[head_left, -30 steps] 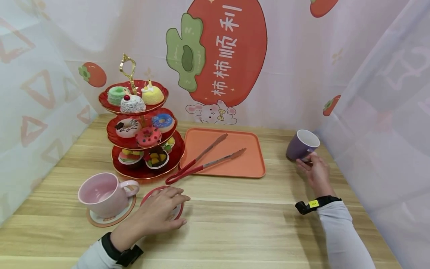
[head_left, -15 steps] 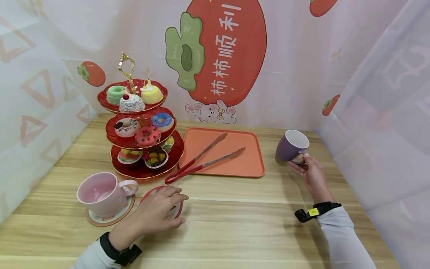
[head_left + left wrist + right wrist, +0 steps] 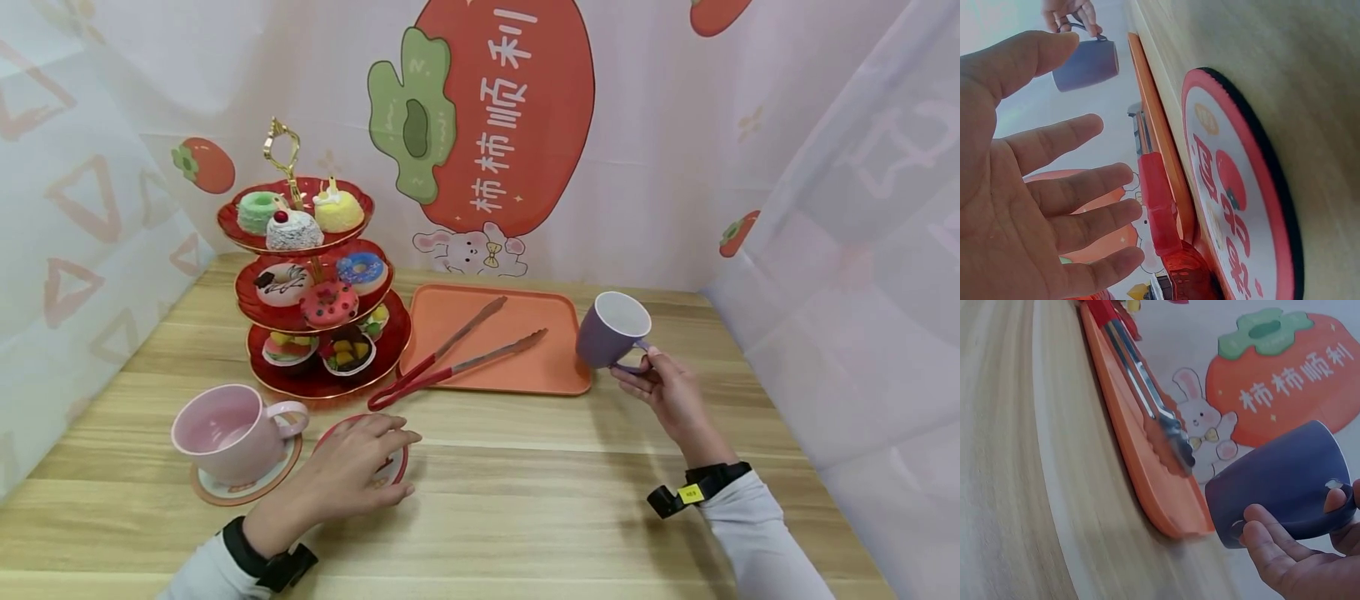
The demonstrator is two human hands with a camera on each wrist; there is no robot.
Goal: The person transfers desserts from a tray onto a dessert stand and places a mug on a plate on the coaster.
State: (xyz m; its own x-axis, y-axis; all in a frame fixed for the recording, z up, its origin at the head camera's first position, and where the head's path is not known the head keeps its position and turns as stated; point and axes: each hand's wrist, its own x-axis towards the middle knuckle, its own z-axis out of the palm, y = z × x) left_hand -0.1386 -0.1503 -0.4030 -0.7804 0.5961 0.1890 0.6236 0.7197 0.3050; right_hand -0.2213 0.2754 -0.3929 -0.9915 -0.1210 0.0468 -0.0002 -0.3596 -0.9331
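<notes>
My right hand (image 3: pixel 667 398) grips the handle of a purple mug (image 3: pixel 604 335) with a white inside. The mug tilts slightly and overlaps the right edge of the orange tray (image 3: pixel 551 371) in the head view; the right wrist view shows the mug (image 3: pixel 1279 481) raised off the table. My left hand (image 3: pixel 348 471) hovers over a round red-rimmed coaster (image 3: pixel 393 468), fingers spread and holding nothing. In the left wrist view that coaster (image 3: pixel 1229 187) lies flat, apart from the fingers. A pink mug (image 3: pixel 236 433) stands on another coaster (image 3: pixel 206 492) to the left.
Red-handled tongs (image 3: pixel 450 360) lie spread across the tray, handles jutting over its front left corner. At the back left rises a three-tier red stand (image 3: pixel 258 367) bearing several toy cakes and donuts. Printed cloth (image 3: pixel 652 150) walls the table at the back and sides.
The right hand has carried the purple mug leftward, from the right side of the table to the tray's right edge. My left hand has stayed over the coaster.
</notes>
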